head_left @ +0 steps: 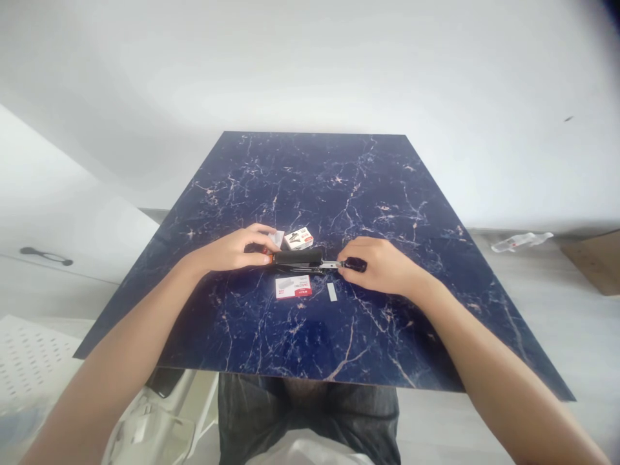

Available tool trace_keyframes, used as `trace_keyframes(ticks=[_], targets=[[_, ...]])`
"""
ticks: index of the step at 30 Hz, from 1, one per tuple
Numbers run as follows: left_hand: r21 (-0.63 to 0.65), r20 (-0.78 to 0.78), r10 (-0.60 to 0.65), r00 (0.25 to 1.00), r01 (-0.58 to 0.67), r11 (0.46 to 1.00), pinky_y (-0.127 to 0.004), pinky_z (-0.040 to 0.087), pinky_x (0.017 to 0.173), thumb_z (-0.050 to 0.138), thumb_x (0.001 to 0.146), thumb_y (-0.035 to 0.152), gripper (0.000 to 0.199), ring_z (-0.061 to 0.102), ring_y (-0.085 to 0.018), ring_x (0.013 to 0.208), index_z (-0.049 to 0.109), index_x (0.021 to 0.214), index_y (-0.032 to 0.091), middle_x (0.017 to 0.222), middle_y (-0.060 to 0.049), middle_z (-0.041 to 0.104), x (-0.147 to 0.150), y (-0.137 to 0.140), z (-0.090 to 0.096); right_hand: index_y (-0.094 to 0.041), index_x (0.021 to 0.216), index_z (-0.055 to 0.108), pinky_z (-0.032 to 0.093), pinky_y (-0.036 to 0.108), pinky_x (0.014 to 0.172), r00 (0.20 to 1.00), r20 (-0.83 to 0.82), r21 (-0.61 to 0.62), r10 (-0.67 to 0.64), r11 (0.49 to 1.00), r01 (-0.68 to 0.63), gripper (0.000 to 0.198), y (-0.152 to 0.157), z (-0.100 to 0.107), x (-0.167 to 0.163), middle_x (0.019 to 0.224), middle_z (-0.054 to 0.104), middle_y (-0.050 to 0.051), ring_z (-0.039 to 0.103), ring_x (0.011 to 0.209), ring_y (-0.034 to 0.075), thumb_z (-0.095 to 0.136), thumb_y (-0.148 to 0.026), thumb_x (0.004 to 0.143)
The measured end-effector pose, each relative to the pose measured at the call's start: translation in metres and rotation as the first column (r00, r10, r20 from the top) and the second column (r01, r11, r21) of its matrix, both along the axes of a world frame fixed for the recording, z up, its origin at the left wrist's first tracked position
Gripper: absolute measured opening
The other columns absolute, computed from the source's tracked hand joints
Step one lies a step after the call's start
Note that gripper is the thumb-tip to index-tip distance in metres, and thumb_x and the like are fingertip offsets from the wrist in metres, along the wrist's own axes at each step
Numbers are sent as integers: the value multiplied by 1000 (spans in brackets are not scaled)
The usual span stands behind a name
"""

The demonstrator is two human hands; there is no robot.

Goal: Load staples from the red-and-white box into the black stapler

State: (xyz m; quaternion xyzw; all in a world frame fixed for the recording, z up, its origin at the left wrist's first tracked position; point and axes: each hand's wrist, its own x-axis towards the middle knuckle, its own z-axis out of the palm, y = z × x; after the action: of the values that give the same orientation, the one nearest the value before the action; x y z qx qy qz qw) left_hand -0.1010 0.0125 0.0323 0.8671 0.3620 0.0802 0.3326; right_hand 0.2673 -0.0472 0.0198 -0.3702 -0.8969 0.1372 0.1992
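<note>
A black stapler (298, 258) with an orange part at its left end lies across the middle of the blue table. The thumb and fingers of my left hand (239, 248) are around that left end. My right hand (378, 263) is closed on the black piece at the other end, where a metal part (332, 264) shows between it and the stapler's body. Just behind the stapler stands a small white box (299, 239) with a picture on it. In front lie a red and white staple box (293, 287) and a short strip of staples (332, 292).
Beside my left fingers is a pale item (277, 238), partly hidden. The marbled blue table (320, 174) has its far edge near a white wall. On the floor at right lie a clear plastic bottle (521, 242) and a cardboard box (595, 261).
</note>
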Motion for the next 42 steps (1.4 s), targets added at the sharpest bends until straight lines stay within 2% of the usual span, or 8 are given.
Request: trace_keyframes(ticks=[5,9,13,18,23,27,35,42], targets=[[80,35,-3,999,0,997,-57,48,113,81,85,47,42,52,-38,144,77,123,32,147,-11,60,8,-3,-7,-23,96,76,54,36,80,995,74,-15,-71,997,72,9,1,13,17,96,78,3,71,88,23,68,-23,92],[210,135,19,991,-48,977,-54,50,111,81,82,39,28,53,-35,142,81,108,28,125,-9,72,17,-6,-12,-21,93,74,53,31,69,990,-104,71,-96,992,103,6,-5,14,8,84,75,2,68,73,18,70,-24,90],[285,170,45,984,-92,954,-51,52,109,80,79,34,25,58,-34,137,81,102,26,120,-9,74,21,-9,-11,-21,91,77,54,31,70,986,-167,139,21,990,2,17,-20,12,-10,81,76,3,69,71,18,61,-15,92],[285,181,51,982,-102,953,-50,52,108,79,78,33,23,61,-33,133,79,100,24,117,-8,75,22,-9,-12,-24,108,81,59,31,82,981,-7,-36,194,980,-194,39,-32,11,-17,119,80,3,78,96,20,53,-3,89],[276,164,46,985,-91,957,-51,51,107,78,79,34,24,61,-33,132,78,100,24,117,-8,76,21,-8,-13,-27,107,82,58,30,89,972,35,-147,233,963,-225,34,-28,14,-11,117,81,0,78,102,20,57,-7,96],[278,161,48,986,-92,956,-53,51,106,77,80,35,24,61,-33,132,77,101,25,117,-8,76,22,-9,-12,-29,106,82,58,31,79,976,71,-122,208,973,-199,25,-25,11,-9,105,81,1,77,88,19,63,-15,99],[342,206,10,978,-82,936,-50,53,102,75,80,30,20,66,-32,123,75,98,24,103,-6,78,25,-11,-13,-24,102,79,57,33,77,990,58,-58,129,990,-126,19,-25,12,-16,96,80,3,75,85,21,64,-14,97],[336,218,-11,976,-64,940,-47,54,99,74,80,30,19,66,-31,121,75,97,23,106,-7,78,25,-11,-13,-23,97,78,59,35,84,999,-21,121,-50,991,52,19,-14,15,0,103,80,4,75,94,23,61,-15,97]])
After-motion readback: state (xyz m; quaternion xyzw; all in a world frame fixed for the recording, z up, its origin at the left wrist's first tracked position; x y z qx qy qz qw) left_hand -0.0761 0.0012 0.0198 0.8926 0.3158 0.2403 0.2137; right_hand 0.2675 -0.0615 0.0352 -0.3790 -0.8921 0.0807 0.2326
